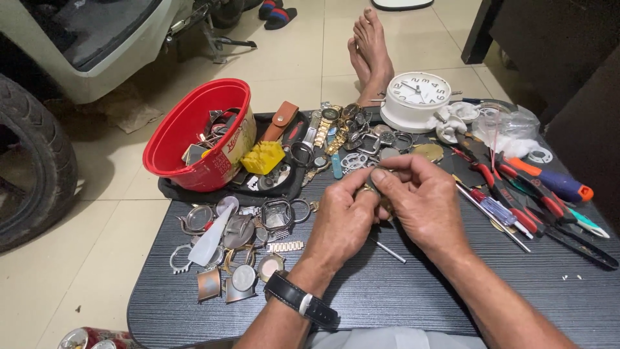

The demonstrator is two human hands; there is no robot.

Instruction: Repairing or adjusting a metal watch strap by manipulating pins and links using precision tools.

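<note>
Person's wearing a black strap wristwatch [301, 299] with a silver buckle on the left wrist, going bare-armed and barefoot, light grey clothing showing at 6 o'clock.

I see a dark table [400, 291] with a matt, finely ribbed wood-grain finish. The red tub [187, 132] is glossy plastic; the clock [416, 100] is smooth white plastic. Watch cases [236, 258] look like brushed and polished metal, some gold-toned. Pliers [516, 194] have shiny red rubbery grips. My left hand [339, 223] wears a matt black leather-like strap [300, 298]. The floor [97, 258] is glossy cream tile.
</note>
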